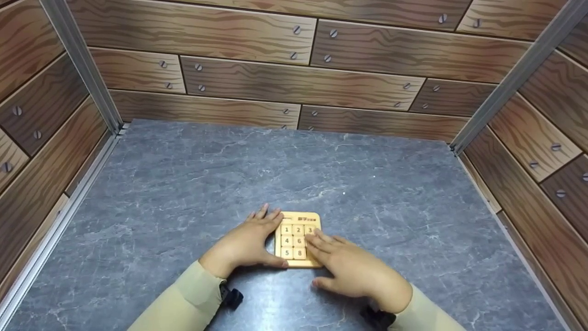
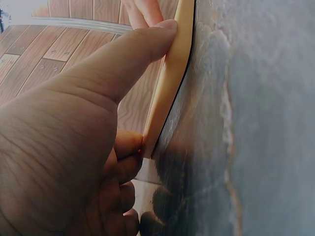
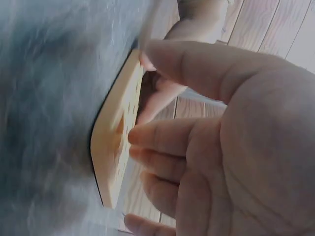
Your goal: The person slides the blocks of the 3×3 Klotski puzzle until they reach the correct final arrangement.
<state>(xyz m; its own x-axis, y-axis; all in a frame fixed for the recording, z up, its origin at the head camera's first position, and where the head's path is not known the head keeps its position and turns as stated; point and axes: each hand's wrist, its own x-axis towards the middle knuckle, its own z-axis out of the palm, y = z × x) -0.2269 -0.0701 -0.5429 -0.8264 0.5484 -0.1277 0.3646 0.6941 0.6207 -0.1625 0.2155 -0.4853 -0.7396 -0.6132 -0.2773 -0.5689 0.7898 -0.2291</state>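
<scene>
A yellow number slide puzzle (image 1: 301, 264) lies flat on the table near its front, with square tiles that show 1, 2 and 3 along the top row. Below them 4, 6, 5 and 8 show; the lower right tiles are hidden by fingers. My left hand (image 1: 243, 243) holds the puzzle's left side, thumb at the near corner and fingers at the far one. In the left wrist view the thumb presses on the puzzle's edge (image 2: 172, 78). Over the right column, my right hand (image 1: 356, 266) has its fairly straight fingertips (image 3: 138, 135) on the tiles, its thumb apart from the puzzle.
The grey marbled tabletop (image 1: 229, 170) surrounds the puzzle. Wood-plank-patterned walls (image 1: 257, 78) enclose the back and both sides, with metal posts (image 1: 82, 59) at the rear corners. Black straps (image 1: 232, 296) sit at the sleeves' cuffs.
</scene>
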